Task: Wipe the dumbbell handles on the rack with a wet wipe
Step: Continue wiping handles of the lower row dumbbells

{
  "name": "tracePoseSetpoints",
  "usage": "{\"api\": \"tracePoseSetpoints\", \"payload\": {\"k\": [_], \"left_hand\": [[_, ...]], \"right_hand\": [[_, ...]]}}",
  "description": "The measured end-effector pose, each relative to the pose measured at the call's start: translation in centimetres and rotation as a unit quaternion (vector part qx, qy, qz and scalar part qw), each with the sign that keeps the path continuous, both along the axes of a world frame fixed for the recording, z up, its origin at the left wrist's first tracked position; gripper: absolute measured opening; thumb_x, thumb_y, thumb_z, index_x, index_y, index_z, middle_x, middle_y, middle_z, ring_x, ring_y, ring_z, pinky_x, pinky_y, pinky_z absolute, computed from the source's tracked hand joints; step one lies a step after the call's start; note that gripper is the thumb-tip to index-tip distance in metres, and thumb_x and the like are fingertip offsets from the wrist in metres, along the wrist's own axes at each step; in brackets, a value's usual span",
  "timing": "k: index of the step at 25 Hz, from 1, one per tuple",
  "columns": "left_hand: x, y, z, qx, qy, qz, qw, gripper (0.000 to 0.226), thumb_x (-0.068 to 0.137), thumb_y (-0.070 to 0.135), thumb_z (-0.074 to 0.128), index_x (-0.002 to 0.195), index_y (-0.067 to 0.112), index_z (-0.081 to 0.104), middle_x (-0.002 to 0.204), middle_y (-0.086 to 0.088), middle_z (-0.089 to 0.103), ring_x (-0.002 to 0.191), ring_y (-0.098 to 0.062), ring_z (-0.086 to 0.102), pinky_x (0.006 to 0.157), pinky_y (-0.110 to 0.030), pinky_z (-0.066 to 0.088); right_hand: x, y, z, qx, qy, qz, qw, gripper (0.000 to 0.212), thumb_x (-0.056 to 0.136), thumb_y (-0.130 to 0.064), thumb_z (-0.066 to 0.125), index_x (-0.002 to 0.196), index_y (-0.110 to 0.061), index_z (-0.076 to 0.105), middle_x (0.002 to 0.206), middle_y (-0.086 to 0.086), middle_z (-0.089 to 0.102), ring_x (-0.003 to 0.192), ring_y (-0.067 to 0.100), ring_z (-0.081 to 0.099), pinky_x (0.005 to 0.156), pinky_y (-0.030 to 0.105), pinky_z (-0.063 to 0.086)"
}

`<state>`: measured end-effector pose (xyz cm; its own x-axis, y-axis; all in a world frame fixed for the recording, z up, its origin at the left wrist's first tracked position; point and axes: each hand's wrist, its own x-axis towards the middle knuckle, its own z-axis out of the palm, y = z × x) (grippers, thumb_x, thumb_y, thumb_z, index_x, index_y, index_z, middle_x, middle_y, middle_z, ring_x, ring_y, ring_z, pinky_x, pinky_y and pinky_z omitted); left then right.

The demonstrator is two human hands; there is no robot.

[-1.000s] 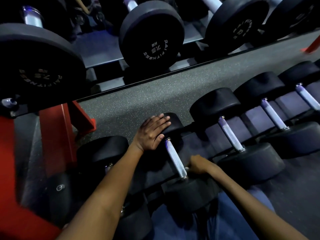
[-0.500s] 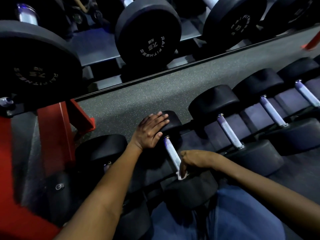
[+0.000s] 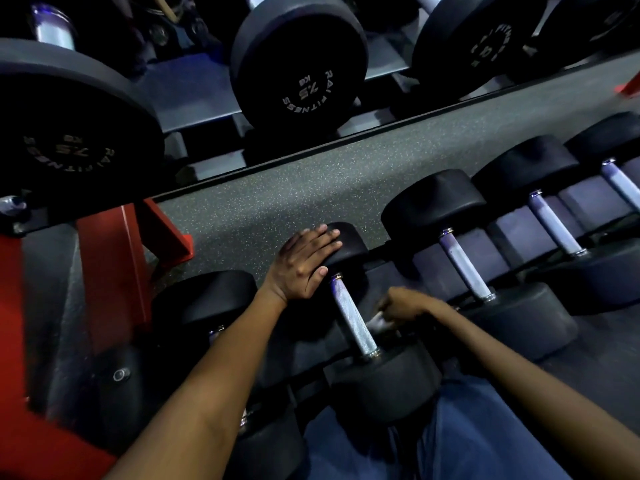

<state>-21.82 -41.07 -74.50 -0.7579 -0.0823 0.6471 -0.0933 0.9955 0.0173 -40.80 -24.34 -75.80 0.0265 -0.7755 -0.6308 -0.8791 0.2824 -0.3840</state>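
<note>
Knurled metal, pale and silvery, forms the handle (image 3: 353,315) of the dumbbell being cleaned, which lies on the lower shelf of the rack (image 3: 114,271) with a black rubber head at each end. The dumbbell looks heavy and stiff; it should stay put under rubbing, though it could roll a little in its cradle, so bracing one head seems wise. The handle's rough grip will likely drag on a soft cloth rather than let it slide freely.

The wet wipe (image 3: 378,322) is the opposite: light, limp, damp and easily bunched, best pinched in a wad and wrapped partly round the bar.

The left hand (image 3: 304,263) rests flat on the far head (image 3: 346,242), fingers straight and close together, pressing down and holding nothing. The right hand (image 3: 401,303) sits just to the right of the handle, near its lower half, fingers curled around the white wipe. The hand is blurred, so whether the wipe actually touches the metal cannot be told; it appears just beside it.

Neighbouring dumbbells (image 3: 464,265) lie further right on the same shelf, with larger ones (image 3: 298,60) on the shelf above.
</note>
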Motion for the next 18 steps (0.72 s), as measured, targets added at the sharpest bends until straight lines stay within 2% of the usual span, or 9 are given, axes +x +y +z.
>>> {"api": "tracePoseSetpoints", "payload": {"k": [2, 3, 4, 8, 11, 13, 14, 16, 18], "left_hand": [[-0.1, 0.0, 0.0, 0.0, 0.002, -0.005, 1.0, 0.046, 0.099, 0.032, 0.027, 0.134, 0.011, 0.05, 0.139, -0.011, 0.055, 0.134, -0.027, 0.045, 0.107, -0.044, 0.038], [-0.1, -0.1, 0.0, 0.003, 0.002, -0.007, 1.0, 0.046, 0.099, 0.032, 0.027, 0.134, 0.011, 0.05, 0.139, -0.011, 0.055, 0.134, -0.027, 0.045, 0.107, -0.044, 0.037], [-0.2, -0.2, 0.0, 0.005, 0.0, -0.006, 1.0, 0.046, 0.099, 0.032, 0.027, 0.134, 0.011, 0.05, 0.139, -0.011, 0.055, 0.134, -0.027, 0.045, 0.107, -0.044, 0.037], [-0.1, -0.2, -0.2, 0.006, -0.001, -0.007, 1.0, 0.048, 0.099, 0.032, 0.026, 0.134, 0.01, 0.051, 0.139, -0.012, 0.054, 0.134, -0.027, 0.045, 0.108, -0.044, 0.037], [0.0, -0.2, -0.3, -0.001, 0.001, -0.012, 1.0, 0.048, 0.1, 0.032, 0.024, 0.134, 0.01, 0.05, 0.139, -0.012, 0.055, 0.134, -0.027, 0.045, 0.107, -0.043, 0.037], [-0.1, -0.3, -0.3, -0.001, 0.003, -0.008, 1.0, 0.048, 0.1, 0.032, 0.024, 0.134, 0.01, 0.05, 0.139, -0.012, 0.054, 0.135, -0.027, 0.044, 0.108, -0.042, 0.036], [-0.1, -0.3, -0.2, 0.002, 0.003, -0.005, 1.0, 0.048, 0.1, 0.032, 0.025, 0.134, 0.01, 0.05, 0.139, -0.012, 0.054, 0.135, -0.027, 0.044, 0.109, -0.042, 0.036], [-0.1, -0.2, -0.2, 0.005, 0.001, 0.0, 1.0, 0.048, 0.1, 0.031, 0.025, 0.134, 0.01, 0.051, 0.139, -0.011, 0.054, 0.135, -0.027, 0.044, 0.109, -0.042, 0.035], [0.1, -0.2, -0.3, 0.005, 0.0, -0.003, 1.0, 0.049, 0.1, 0.031, 0.026, 0.133, 0.008, 0.055, 0.139, -0.011, 0.054, 0.135, -0.027, 0.044, 0.11, -0.042, 0.035]], "right_hand": [[2.6, 0.0, -0.9, 0.141, -0.255, -0.109, 0.95, 0.035, 0.077, 0.005, 0.047, 0.108, -0.004, 0.06, 0.086, 0.003, 0.066, 0.068, 0.002, 0.062, 0.061, 0.019, 0.05], [2.8, 0.1, -2.1, 0.171, -0.316, -0.145, 0.922, 0.041, 0.07, 0.005, 0.046, 0.108, -0.005, 0.058, 0.088, 0.004, 0.066, 0.07, 0.006, 0.063, 0.061, 0.02, 0.051], [2.6, 0.0, -2.3, 0.194, -0.339, -0.159, 0.907, 0.045, 0.066, 0.003, 0.047, 0.108, -0.006, 0.057, 0.091, 0.005, 0.065, 0.072, 0.01, 0.064, 0.061, 0.021, 0.051], [0.1, 0.2, -2.1, 0.133, -0.244, -0.093, 0.956, 0.015, 0.08, 0.001, 0.063, 0.094, -0.004, 0.062, 0.077, 0.002, 0.064, 0.057, 0.003, 0.058, 0.051, 0.016, 0.045], [0.2, -0.8, -0.6, 0.086, -0.319, -0.185, 0.925, 0.018, 0.085, 0.008, 0.056, 0.075, -0.006, 0.061, 0.058, -0.001, 0.064, 0.052, 0.004, 0.06, 0.052, 0.018, 0.048], [1.3, -2.8, 1.1, -0.053, -0.369, -0.332, 0.867, 0.029, 0.087, 0.012, 0.049, 0.064, -0.005, 0.051, 0.051, 0.0, 0.055, 0.045, 0.001, 0.055, 0.048, 0.017, 0.047], [1.9, -3.6, 1.5, -0.112, -0.34, -0.372, 0.857, 0.034, 0.087, 0.013, 0.049, 0.06, -0.007, 0.045, 0.049, -0.001, 0.05, 0.041, -0.001, 0.052, 0.045, 0.015, 0.046], [1.9, -3.1, 1.1, -0.155, -0.192, -0.29, 0.925, 0.038, 0.086, 0.011, 0.053, 0.055, -0.01, 0.045, 0.043, -0.009, 0.047, 0.038, -0.005, 0.045, 0.045, 0.011, 0.039], [1.1, -1.0, 1.1, -0.031, -0.106, -0.145, 0.983, 0.028, 0.084, -0.001, 0.057, 0.057, -0.009, 0.055, 0.045, -0.01, 0.048, 0.04, -0.003, 0.041, 0.048, 0.016, 0.032]]}}
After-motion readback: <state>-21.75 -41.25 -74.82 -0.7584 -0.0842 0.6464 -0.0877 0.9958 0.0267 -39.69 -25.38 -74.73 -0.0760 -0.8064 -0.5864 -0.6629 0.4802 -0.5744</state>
